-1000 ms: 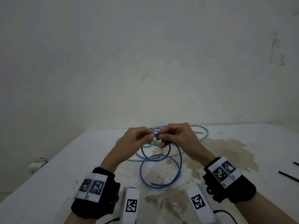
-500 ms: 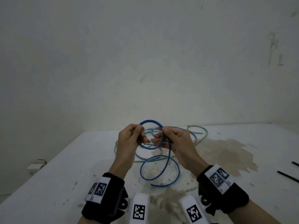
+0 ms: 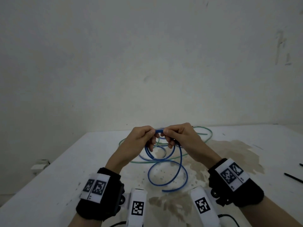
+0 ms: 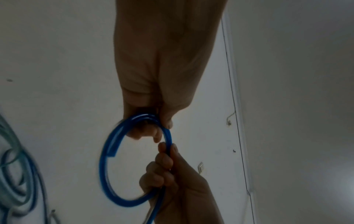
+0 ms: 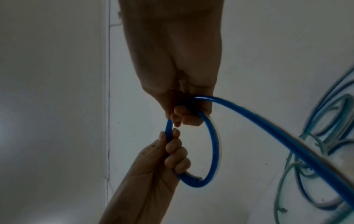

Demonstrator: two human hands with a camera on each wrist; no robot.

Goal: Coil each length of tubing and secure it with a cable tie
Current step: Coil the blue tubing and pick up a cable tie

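Fingers point(image 3: 151, 132) pinching blue tubing point(image 3: 180, 158), loop hanging down

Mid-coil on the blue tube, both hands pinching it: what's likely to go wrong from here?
1. The blue tubing looks springy; the small loop held by the left hand and right hand may spring open.
2. Its slack lies over the green tubing and may drag or snag it.
3. The black cable ties lie far right; reaching them frees a hand.

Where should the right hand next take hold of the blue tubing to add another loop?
Probably on the slack run of the blue tubing that hangs below the right hand, pinched from above; the left hand already clamps the small loop.
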